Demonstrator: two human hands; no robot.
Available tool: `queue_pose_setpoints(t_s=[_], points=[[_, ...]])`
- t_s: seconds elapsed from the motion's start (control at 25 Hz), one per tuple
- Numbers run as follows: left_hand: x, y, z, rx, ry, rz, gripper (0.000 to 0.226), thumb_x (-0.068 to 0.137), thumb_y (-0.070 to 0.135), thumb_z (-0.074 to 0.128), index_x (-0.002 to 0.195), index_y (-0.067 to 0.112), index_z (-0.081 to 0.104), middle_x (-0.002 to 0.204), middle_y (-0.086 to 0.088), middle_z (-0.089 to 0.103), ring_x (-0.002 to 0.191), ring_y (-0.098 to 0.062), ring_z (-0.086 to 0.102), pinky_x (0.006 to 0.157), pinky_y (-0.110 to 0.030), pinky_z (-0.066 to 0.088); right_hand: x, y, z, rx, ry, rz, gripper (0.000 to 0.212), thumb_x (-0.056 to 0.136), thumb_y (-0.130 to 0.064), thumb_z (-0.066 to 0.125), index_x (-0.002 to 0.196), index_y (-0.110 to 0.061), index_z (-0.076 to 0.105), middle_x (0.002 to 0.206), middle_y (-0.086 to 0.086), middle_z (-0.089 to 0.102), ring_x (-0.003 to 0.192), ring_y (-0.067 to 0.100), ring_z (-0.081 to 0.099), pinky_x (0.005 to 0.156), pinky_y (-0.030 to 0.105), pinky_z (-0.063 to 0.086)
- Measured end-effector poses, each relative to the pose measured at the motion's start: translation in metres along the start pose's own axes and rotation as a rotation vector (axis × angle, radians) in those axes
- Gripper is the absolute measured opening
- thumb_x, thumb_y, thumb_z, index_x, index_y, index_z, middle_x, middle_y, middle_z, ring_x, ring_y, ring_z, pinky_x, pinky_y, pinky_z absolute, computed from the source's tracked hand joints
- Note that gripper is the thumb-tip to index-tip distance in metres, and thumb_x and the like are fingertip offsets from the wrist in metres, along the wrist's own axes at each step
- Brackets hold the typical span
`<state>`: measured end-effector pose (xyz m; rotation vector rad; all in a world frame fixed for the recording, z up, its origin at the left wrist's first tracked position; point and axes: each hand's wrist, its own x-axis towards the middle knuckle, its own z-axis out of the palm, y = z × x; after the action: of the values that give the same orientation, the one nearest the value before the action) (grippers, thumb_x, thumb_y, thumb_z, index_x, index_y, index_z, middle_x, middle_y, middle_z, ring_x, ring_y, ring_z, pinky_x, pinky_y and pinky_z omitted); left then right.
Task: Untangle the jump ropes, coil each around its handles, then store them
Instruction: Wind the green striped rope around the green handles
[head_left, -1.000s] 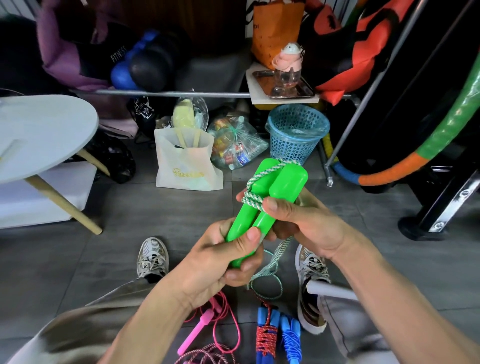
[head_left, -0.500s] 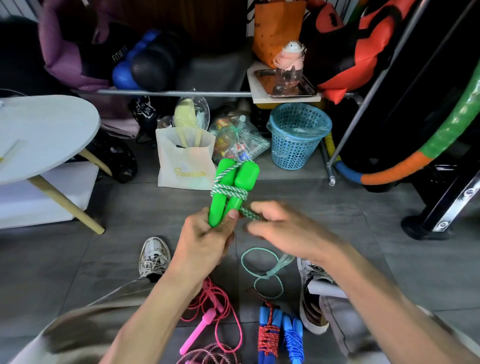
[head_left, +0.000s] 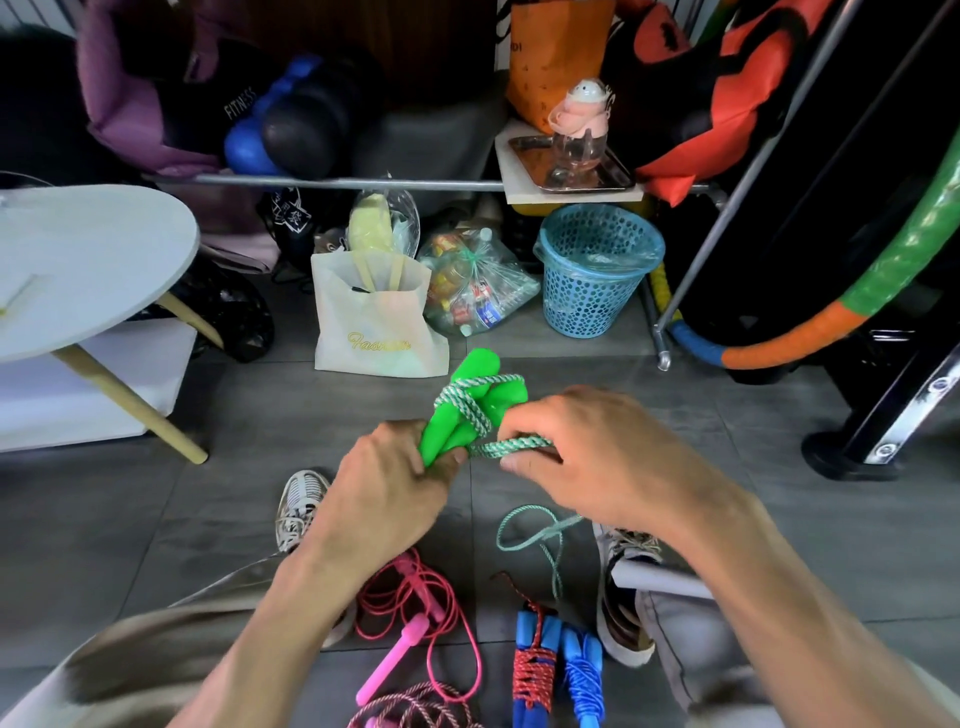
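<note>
Two green handles (head_left: 470, 410) stood side by side, tips pointing up and away, their bases clenched in the left hand (head_left: 387, 486), while the right hand (head_left: 597, 457) just beside pinched the green-white rope (head_left: 511, 446) running sideways off them.

A round white counter (head_left: 93, 260) on slanted wooden legs stands at the left above the grey tiled floor (head_left: 727, 467). Against the back sit a white tote bag (head_left: 379, 332), a clear plastic bag of bottles (head_left: 475, 291) just beside it, and a blue perforated basket (head_left: 592, 275). Above the basket, a pink-capped bottle (head_left: 579, 135) stands on a metal tray (head_left: 576, 176).
</note>
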<state>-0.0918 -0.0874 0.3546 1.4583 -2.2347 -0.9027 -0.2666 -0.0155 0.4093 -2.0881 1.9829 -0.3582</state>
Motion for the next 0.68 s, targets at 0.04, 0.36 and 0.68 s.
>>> queue_pose_setpoints(t_s=[0.04, 0.36, 0.68], points=[[-0.002, 0.002, 0.003, 0.033, -0.049, -0.002, 0.035, 0.087, 0.035, 0.065, 0.061, 0.022, 0.046, 0.052, -0.004, 0.042, 0.076, -0.033, 0.058, 0.053, -0.03, 0.031, 0.003, 0.004, -0.003, -0.014, -0.003, -0.023, 0.022, 0.09, -0.05, 0.059, 0.102, -0.033, 0.065, 0.102, -0.009, 0.068, 0.1, 0.014, 0.06, 0.079, 0.03, 0.04], [-0.012, 0.017, 0.008, 0.214, -0.403, 0.216, 0.037, 0.089, 0.046, 0.061, 0.066, 0.023, 0.044, 0.061, 0.006, 0.049, 0.055, -0.005, 0.046, 0.05, -0.017, 0.03, 0.017, 0.021, -0.012, 0.061, -0.12, -0.036, 0.031, 0.065, -0.06, 0.079, 0.076, -0.033, 0.07, 0.067, -0.016, 0.063, 0.066, 0.002, 0.051, 0.065, 0.024, 0.04], [-0.024, 0.015, -0.002, -0.035, -0.587, 0.346, 0.038, 0.086, 0.038, 0.069, 0.07, 0.01, 0.05, 0.053, 0.006, 0.038, 0.049, -0.007, 0.033, 0.05, -0.029, 0.029, 0.026, 0.032, -0.01, 0.598, -0.463, -0.043, 0.012, 0.078, -0.027, 0.08, 0.079, -0.017, 0.075, 0.06, -0.007, 0.064, 0.056, 0.001, 0.05, 0.053, 0.019, 0.038]])
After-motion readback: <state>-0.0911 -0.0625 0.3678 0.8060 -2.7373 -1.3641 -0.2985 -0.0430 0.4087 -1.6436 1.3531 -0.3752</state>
